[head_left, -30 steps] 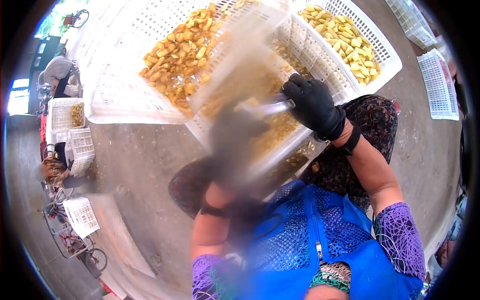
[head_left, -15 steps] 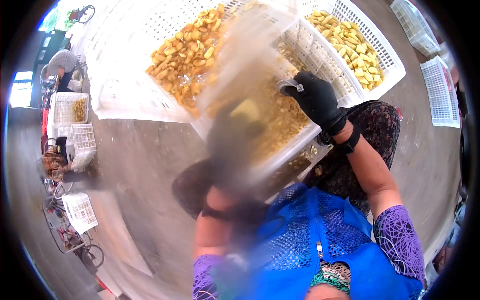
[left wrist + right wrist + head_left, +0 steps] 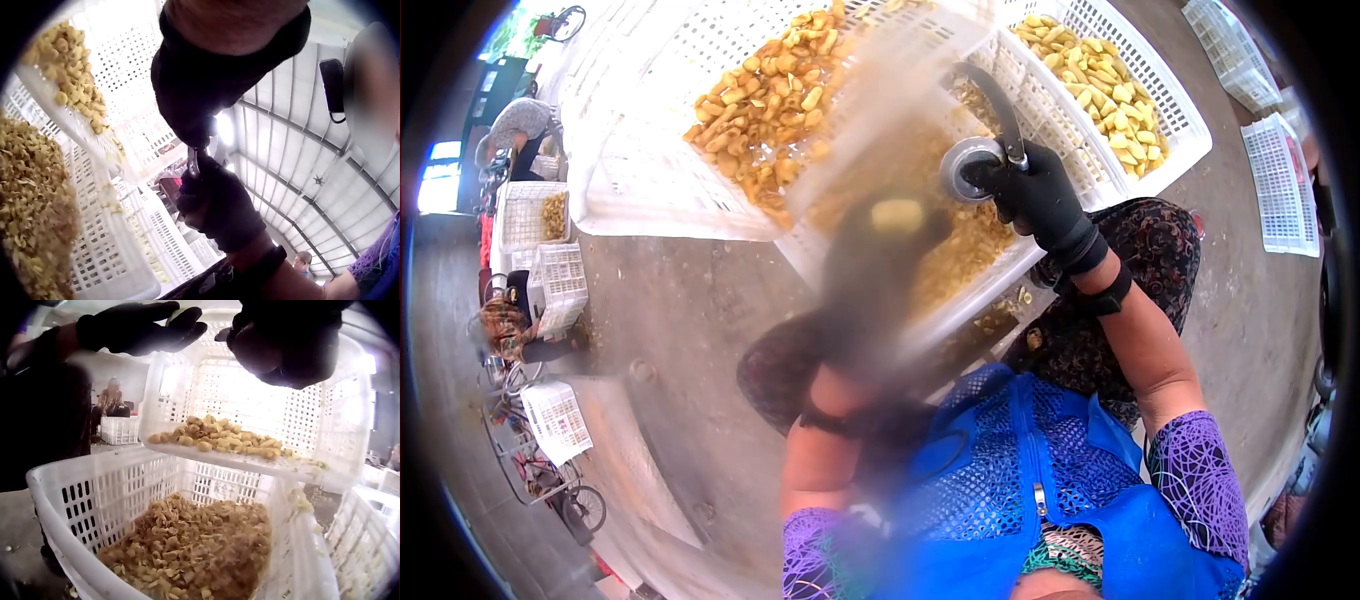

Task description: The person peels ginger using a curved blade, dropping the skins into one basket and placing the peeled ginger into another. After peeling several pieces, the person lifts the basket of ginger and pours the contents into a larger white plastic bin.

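Observation:
Blurred in the head view, the gloved left hand (image 3: 865, 265) holds a pale yellow piece (image 3: 897, 215) at its fingers; the right wrist view shows the left hand's (image 3: 140, 328) fingers extended around that piece. The black-gloved right hand (image 3: 1045, 205) grips a tool with a round metal ring (image 3: 972, 168) and a dark curved part (image 3: 995, 100). Both hands are above a white crate (image 3: 800, 262) of brownish peelings (image 3: 194, 547). In the left wrist view the right hand (image 3: 219, 203) is below the left hand (image 3: 219, 75), with metal (image 3: 193, 161) between them.
A tilted white crate (image 3: 630, 215) holds orange-brown pieces (image 3: 765, 100) at the left. Beyond the right hand, another crate (image 3: 1185, 125) contains yellow pieces (image 3: 1105, 95). More crates (image 3: 1280, 185) stand at the far right. People, crates and a cart (image 3: 535, 470) are at the left.
The right hand has turned, bringing the metal ring face-on and the dark curved part into view. The yellow piece in the left hand looks more oblong than half a second ago.

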`<state>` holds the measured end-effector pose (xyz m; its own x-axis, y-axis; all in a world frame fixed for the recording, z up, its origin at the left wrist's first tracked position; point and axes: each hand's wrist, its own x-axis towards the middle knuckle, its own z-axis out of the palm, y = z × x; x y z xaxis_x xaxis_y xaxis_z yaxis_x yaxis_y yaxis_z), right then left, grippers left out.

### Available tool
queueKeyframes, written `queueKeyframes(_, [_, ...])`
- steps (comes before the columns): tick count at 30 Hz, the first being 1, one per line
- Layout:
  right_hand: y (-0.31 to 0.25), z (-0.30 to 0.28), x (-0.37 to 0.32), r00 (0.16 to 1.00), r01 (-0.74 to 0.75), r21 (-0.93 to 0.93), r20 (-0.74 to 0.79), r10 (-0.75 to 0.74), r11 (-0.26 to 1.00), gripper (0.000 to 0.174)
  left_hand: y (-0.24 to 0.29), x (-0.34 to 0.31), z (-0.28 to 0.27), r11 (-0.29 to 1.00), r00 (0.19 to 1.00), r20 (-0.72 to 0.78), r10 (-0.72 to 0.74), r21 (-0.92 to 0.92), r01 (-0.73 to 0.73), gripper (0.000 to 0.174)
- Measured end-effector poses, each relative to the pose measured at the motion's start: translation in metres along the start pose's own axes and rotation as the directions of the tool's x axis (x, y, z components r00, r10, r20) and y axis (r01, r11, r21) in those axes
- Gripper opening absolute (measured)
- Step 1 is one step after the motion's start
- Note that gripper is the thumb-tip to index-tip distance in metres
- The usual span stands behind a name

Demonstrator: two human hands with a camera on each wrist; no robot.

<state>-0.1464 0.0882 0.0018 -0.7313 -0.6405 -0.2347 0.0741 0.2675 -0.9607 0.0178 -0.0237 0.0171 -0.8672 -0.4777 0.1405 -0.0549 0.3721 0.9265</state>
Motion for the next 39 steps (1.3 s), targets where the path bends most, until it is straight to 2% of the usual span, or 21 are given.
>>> queueKeyframes(2, [0.005, -0.002, 0.003, 0.999, -0.039, 0.031, 0.008, 0.039, 0.999, 0.021, 0.001, -0.001, 0.003, 0.930, 0.995, -0.039, -0.088, -0.360, 0.068, 0.035])
queueKeyframes(3, [0.008, -0.002, 0.003, 0.999, -0.040, 0.031, 0.008, 0.040, 0.999, 0.021, 0.001, -0.001, 0.003, 0.930, 0.995, -0.038, -0.088, -0.360, 0.069, 0.035])
queueKeyframes(5, [0.014, 0.000, 0.002, 0.973, 0.229, 0.026, 0.025, -0.230, 0.973, 0.022, 0.004, -0.002, 0.002, 0.967, 0.990, -0.078, -0.121, -0.234, 0.100, 0.035])
queueKeyframes(6, [0.016, 0.000, 0.002, 0.973, 0.229, 0.026, 0.025, -0.230, 0.973, 0.022, 0.006, -0.002, 0.005, 0.967, 0.990, -0.077, -0.121, -0.235, 0.100, 0.035])
queueKeyframes(8, [0.020, 0.001, 0.002, 0.850, 0.519, -0.171, 0.006, -0.526, 0.837, 0.022, 0.011, -0.001, 0.011, 0.904, 0.941, -0.203, -0.271, -0.388, 0.177, 0.032])
queueKeyframes(9, [0.020, 0.003, 0.001, 0.850, 0.519, -0.171, 0.007, -0.526, 0.837, 0.022, 0.010, -0.001, 0.012, 0.904, 0.940, -0.204, -0.272, -0.388, 0.177, 0.032])
queueKeyframes(12, [0.027, 0.007, -0.005, 0.747, 0.592, -0.431, -0.025, -0.664, 0.681, 0.019, 0.007, -0.002, 0.012, 0.906, 0.925, -0.228, -0.305, -0.370, 0.208, 0.030])
queueKeyframes(14, [0.040, 0.005, -0.005, 0.665, 0.624, -0.657, 0.164, -0.728, 0.423, 0.018, 0.008, -0.003, 0.011, 0.964, 0.970, -0.218, -0.110, -0.262, 0.050, 0.029])
queueKeyframes(15, [0.038, 0.006, -0.007, 0.665, 0.625, -0.656, 0.164, -0.729, 0.422, 0.018, 0.006, -0.003, 0.009, 0.964, 0.970, -0.219, -0.109, -0.261, 0.049, 0.029])
queueKeyframes(17, [0.031, 0.008, -0.014, 0.717, 0.562, -0.743, 0.218, -0.662, 0.364, 0.017, 0.001, -0.003, 0.006, 0.999, 0.979, -0.197, 0.048, 0.005, -0.048, 0.027])
queueKeyframes(18, [0.032, 0.009, -0.013, 0.717, 0.562, -0.743, 0.218, -0.662, 0.364, 0.017, 0.000, -0.003, 0.007, 0.999, 0.979, -0.197, 0.048, 0.005, -0.048, 0.027])
queueKeyframes(20, [0.034, 0.009, -0.013, 0.722, 0.583, -0.713, 0.232, -0.652, 0.391, 0.014, 0.000, -0.004, 0.011, 0.939, 0.899, -0.295, -0.324, -0.215, 0.268, 0.027])
queueKeyframes(21, [0.035, 0.009, -0.013, 0.723, 0.581, -0.714, 0.231, -0.651, 0.391, 0.014, 0.002, -0.003, 0.012, 0.939, 0.899, -0.293, -0.325, -0.215, 0.269, 0.027])
queueKeyframes(23, [0.037, 0.010, -0.014, 0.710, 0.604, -0.701, 0.257, -0.656, 0.379, 0.012, 0.007, 0.000, 0.014, 0.975, 0.917, -0.350, -0.192, 0.042, 0.220, 0.028])
queueKeyframes(24, [0.035, 0.010, -0.015, 0.710, 0.603, -0.702, 0.255, -0.656, 0.380, 0.012, 0.002, 0.000, 0.013, 0.975, 0.918, -0.348, -0.191, 0.043, 0.220, 0.028])
queueKeyframes(26, [0.032, 0.011, -0.016, 0.724, 0.593, -0.717, 0.277, -0.631, 0.367, 0.012, -0.011, -0.002, 0.010, 0.944, 0.950, -0.288, 0.117, 0.330, -0.017, 0.029])
queueKeyframes(29, [0.035, 0.011, -0.016, 0.716, 0.603, -0.709, 0.279, -0.640, 0.365, 0.012, 0.022, 0.000, 0.008, 0.932, 0.976, -0.180, 0.120, 0.360, -0.048, 0.029])
queueKeyframes(33, [0.040, 0.013, -0.013, 0.705, 0.607, -0.714, 0.280, -0.652, 0.349, 0.010, 0.016, -0.001, 0.010, 0.951, 0.972, -0.229, 0.055, 0.309, 0.019, 0.029])
queueKeyframes(36, [0.055, 0.014, -0.005, 0.680, 0.643, -0.652, 0.244, -0.691, 0.402, 0.012, 0.014, -0.003, 0.009, 0.878, 0.976, -0.202, 0.082, 0.478, 0.025, 0.029])
queueKeyframes(38, [0.067, 0.014, 0.003, 0.794, 0.447, -0.849, 0.232, -0.562, 0.281, 0.013, 0.016, -0.007, 0.006, 0.936, 0.972, -0.232, -0.025, 0.337, 0.105, 0.030])
queueKeyframes(39, [0.069, 0.010, 0.011, 0.792, 0.448, -0.849, 0.232, -0.565, 0.279, 0.013, 0.018, -0.009, 0.005, 0.936, 0.972, -0.233, -0.021, 0.338, 0.101, 0.030])
